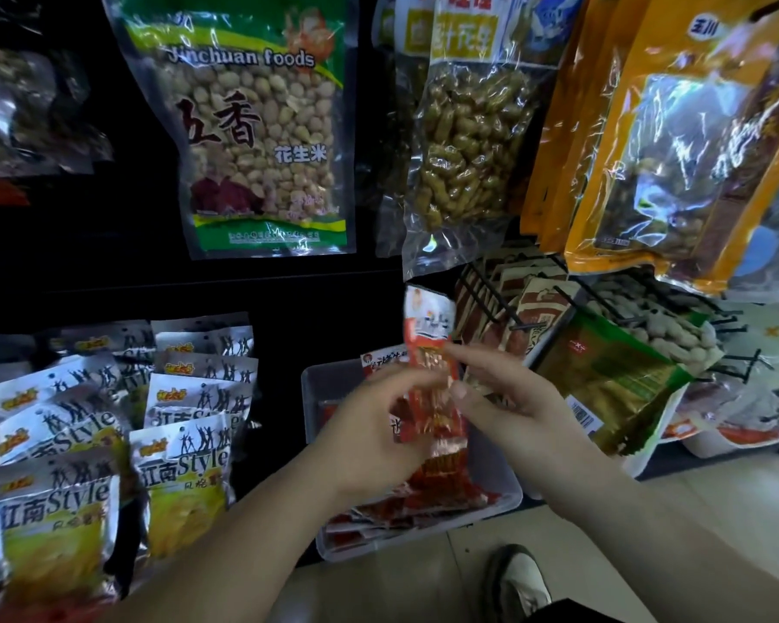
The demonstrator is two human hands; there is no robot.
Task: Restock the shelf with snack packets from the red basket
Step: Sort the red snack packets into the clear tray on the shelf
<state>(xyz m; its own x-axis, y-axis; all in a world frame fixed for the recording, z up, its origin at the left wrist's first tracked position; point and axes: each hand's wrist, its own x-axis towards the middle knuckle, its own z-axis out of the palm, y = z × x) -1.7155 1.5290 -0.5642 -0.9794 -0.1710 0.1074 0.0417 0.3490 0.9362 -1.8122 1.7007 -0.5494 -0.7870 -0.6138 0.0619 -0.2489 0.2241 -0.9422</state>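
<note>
Both hands hold a bunch of slim red-and-white snack packets [430, 353] upright in front of the shelf. My left hand [374, 429] grips the lower part of the bunch from the left. My right hand [509, 397] pinches it from the right, thumb on its front. Just below stands a clear plastic bin [482, 510] on the bottom shelf, with several of the same red packets lying in it. The red basket is out of view.
Yellow "Style" packets [181, 474] stand in rows at the lower left. Bags of peanuts [262, 128] and orange bags [675, 141] hang above. A green-gold bag [612, 375] leans at right by black wire hooks [513, 308]. My shoe [518, 582] is on the tiled floor.
</note>
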